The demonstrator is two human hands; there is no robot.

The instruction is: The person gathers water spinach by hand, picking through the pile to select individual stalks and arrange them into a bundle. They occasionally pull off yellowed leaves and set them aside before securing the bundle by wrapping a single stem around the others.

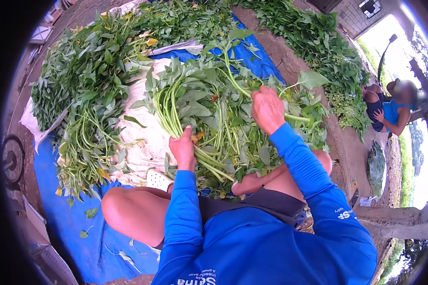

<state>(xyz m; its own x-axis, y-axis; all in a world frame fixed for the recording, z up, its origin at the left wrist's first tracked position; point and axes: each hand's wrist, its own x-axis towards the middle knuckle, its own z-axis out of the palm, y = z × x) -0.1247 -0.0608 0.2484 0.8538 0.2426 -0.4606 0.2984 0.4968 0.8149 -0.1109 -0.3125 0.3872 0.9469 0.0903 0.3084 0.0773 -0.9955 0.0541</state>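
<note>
My left hand [182, 151] is closed around a bunch of long-stemmed water spinach [171, 107], its leaves fanning away from me and its cut ends pointing toward my crossed legs. Held higher and to the right, my right hand [268, 110] grips a single water spinach stalk [232, 76], with leaves at its far end. Under both hands spreads a loose heap of the same greens [228, 128]. The fingertips of my right hand are partly hidden behind the hand.
A tall pile of greens [81, 90] stands at the left on pale sacking [140, 128]. Blue tarpaulin [71, 237] lies beneath. More bundles [314, 42] line the ground at upper right. Another person [394, 109] sits at the right. A pale clog [158, 180] is by my legs.
</note>
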